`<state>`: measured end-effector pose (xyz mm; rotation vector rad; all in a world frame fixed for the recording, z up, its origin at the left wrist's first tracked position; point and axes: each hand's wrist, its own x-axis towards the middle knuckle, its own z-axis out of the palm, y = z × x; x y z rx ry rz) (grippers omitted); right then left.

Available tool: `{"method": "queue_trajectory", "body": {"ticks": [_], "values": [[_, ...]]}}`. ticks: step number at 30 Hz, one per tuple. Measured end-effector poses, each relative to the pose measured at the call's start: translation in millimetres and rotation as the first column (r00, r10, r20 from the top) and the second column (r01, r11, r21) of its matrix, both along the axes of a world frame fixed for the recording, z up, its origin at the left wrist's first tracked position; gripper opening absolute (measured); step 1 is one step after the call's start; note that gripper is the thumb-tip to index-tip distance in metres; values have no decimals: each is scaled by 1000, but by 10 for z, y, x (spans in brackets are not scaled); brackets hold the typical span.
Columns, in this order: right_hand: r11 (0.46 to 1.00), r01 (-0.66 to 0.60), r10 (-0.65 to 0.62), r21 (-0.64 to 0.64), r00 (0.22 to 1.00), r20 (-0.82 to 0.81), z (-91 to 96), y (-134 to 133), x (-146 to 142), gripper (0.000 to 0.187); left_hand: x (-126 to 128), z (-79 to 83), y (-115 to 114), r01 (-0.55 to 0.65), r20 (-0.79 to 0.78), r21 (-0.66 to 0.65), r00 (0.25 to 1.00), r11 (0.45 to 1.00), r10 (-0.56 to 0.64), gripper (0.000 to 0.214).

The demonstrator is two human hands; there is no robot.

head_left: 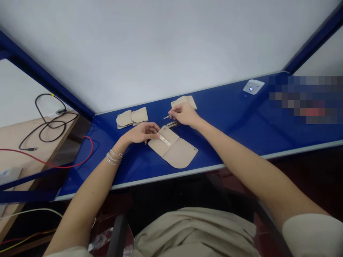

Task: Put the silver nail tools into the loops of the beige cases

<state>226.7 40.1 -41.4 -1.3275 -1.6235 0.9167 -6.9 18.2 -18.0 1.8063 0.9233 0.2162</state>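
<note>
My left hand lies flat with its fingertips on a folded beige leather piece, beside several small pale strips along its flap. My right hand pinches slim metal tweezers, whose tips point left over the blue bench top. A small metal tool lies just below that hand. Two rounded beige leather cutouts lie overlapped at the back left. Further beige pieces sit partly hidden behind my right hand. Silver bracelets circle my left wrist.
The blue bench top has a pale front edge and a white back panel. A round-buttoned metal plate sits at the back right, beside a pixelated patch. Black and red cables lie on a wooden surface to the left.
</note>
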Motion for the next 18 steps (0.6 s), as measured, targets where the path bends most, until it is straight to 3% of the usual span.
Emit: {"method": "queue_trajectory", "body": {"ticks": [4, 7, 11, 14, 18], "values": [[990, -81, 58, -116, 981, -183, 96, -104, -27, 8, 4, -10, 14, -7, 5, -2, 1000, 1000, 7, 42], [969, -190, 154, -157, 965, -213, 163, -222, -72, 4, -8, -12, 20, 11, 11, -4, 1000, 1000, -11, 42], [954, -291, 290, -64, 957, -28, 206, -321, -94, 8, -27, -6, 22, 24, 10, -6, 1000, 1000, -24, 44], [962, -271, 266, 20, 954, 142, 212, -340, -87, 12, -28, -4, 19, 25, 5, 4, 1000, 1000, -25, 44], [960, -237, 201, 148, 953, 226, 195, -349, -94, 17, -11, -5, 12, 24, 2, 9, 1000, 1000, -24, 44]]}}
